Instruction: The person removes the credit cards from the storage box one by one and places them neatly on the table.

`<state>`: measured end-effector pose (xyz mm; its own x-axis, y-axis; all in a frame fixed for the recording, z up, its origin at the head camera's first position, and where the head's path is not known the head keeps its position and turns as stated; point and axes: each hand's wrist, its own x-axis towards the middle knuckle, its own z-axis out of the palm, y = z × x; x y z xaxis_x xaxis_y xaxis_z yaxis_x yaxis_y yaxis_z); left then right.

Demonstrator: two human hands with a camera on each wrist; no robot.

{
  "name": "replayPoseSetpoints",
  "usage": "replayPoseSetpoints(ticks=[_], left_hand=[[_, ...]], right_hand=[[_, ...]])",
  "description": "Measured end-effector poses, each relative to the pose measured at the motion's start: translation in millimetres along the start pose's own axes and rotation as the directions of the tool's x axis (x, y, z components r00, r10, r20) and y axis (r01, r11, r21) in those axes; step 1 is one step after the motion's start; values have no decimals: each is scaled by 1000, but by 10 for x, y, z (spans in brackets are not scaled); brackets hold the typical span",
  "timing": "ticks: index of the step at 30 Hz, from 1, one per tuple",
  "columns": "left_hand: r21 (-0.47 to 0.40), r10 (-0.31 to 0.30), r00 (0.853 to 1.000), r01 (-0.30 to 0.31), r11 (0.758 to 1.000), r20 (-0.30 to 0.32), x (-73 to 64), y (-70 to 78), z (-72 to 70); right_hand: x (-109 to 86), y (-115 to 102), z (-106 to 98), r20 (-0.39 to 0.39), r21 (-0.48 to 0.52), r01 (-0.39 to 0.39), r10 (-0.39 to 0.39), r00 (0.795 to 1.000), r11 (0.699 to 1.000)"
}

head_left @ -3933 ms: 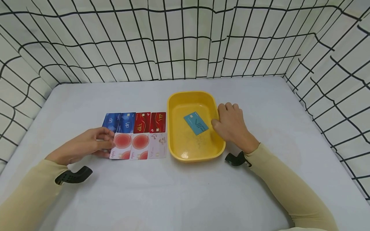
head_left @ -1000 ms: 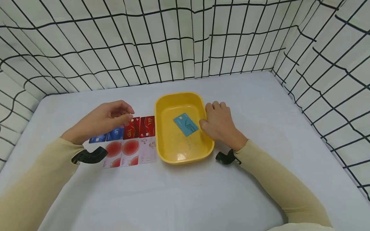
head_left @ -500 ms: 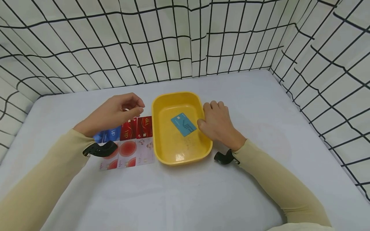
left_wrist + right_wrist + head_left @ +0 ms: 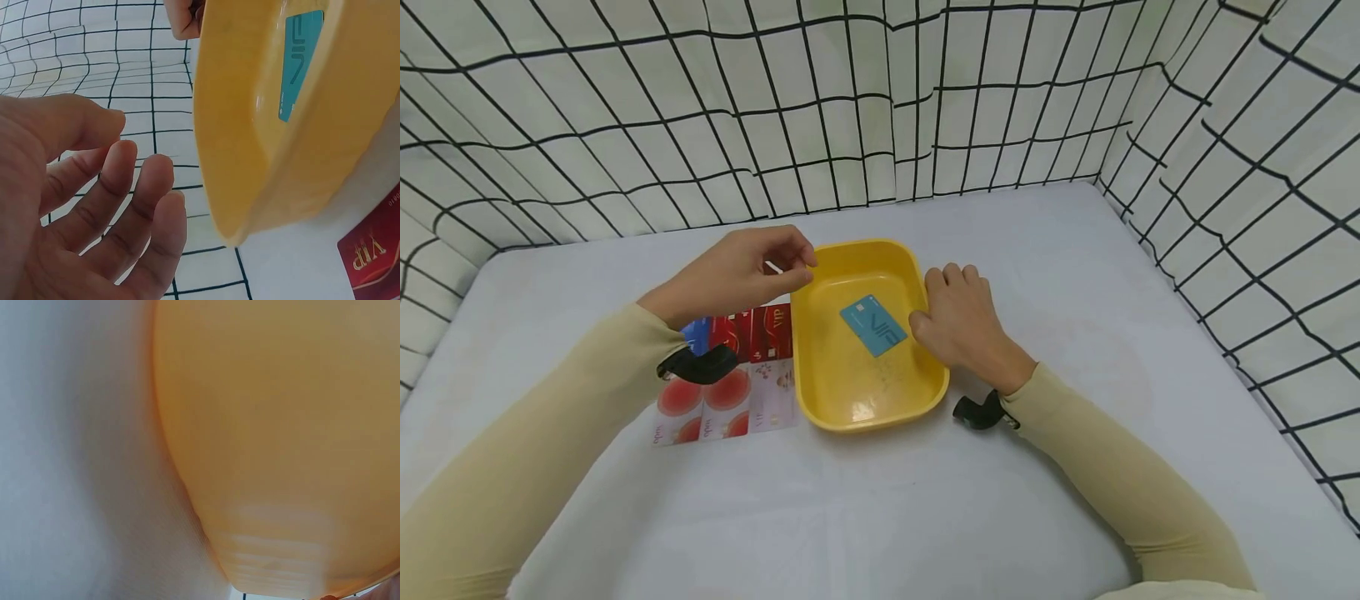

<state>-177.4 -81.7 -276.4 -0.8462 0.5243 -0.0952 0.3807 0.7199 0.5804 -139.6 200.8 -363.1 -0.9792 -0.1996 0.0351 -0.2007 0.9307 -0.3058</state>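
Note:
My left hand (image 4: 748,267) hovers at the far left corner of a yellow plastic tray (image 4: 838,383), its fingers loosely bent and holding nothing. In the left wrist view, bare space shows between that hand (image 4: 106,219) and the tray wall (image 4: 231,137). A teal VIP card (image 4: 874,325) lies flat inside the tray. My right hand (image 4: 966,321) grips the tray's right rim, thumb on the inner side. Left of the tray lie red VIP cards (image 4: 772,333) and a blue card (image 4: 697,336), partly hidden by my left hand and wrist.
In front of the red cards lie two white cards with red circles (image 4: 727,390) and a pale pink card (image 4: 772,404), edge to edge. A black wire grid (image 4: 820,100) rises behind the white table (image 4: 880,517) and along its sides.
My left hand has left the lower-left card's edge, crossed over the upper row and moved right to the tray's corner. My right hand keeps its grip; the head view has shifted slightly.

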Motion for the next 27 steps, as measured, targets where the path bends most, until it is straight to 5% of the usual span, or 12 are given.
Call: replayPoseSetpoints(ticks=[16, 27], left_hand=[[70, 138, 989, -141, 987, 52, 411, 179, 149], [85, 198, 972, -210, 974, 126, 636, 299, 414]], right_hand=[[2, 2, -2, -15, -11, 9, -9, 1000, 1000], [-1, 5, 6, -27, -4, 25, -25, 999, 1000]])
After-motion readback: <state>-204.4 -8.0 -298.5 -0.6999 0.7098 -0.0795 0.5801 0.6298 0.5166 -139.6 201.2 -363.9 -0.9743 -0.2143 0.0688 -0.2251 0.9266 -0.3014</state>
